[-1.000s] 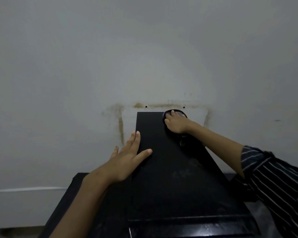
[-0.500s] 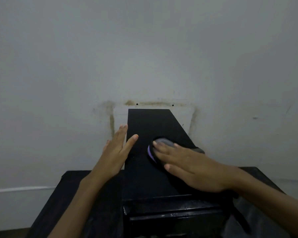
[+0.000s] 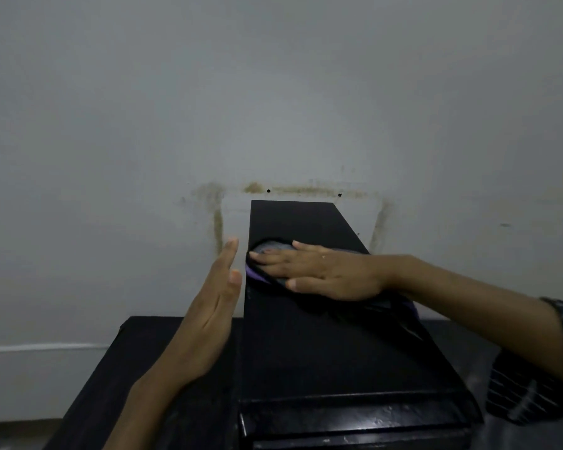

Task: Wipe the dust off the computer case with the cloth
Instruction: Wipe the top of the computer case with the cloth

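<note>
A black computer case [image 3: 322,352] stands upright in the middle, its long top face running away from me toward the wall. On that top lies a dark grey cloth [image 3: 268,247] with a purple edge. My right hand [image 3: 319,271] presses flat on the cloth with straight fingers, near the left edge of the top and about halfway along it. Most of the cloth is hidden under the hand. My left hand [image 3: 212,316] rests flat against the left side of the case, fingers straight.
The case sits on a black table [image 3: 143,368]. A stained white wall [image 3: 273,108] rises directly behind the case's far end. A pale strip [image 3: 43,347] runs along the wall at lower left. A dark ribbed object [image 3: 514,397] lies at lower right.
My right hand has slid the cloth from the far right corner of the case top toward me and over to the left edge. My left hand has moved from the top edge to the case's side.
</note>
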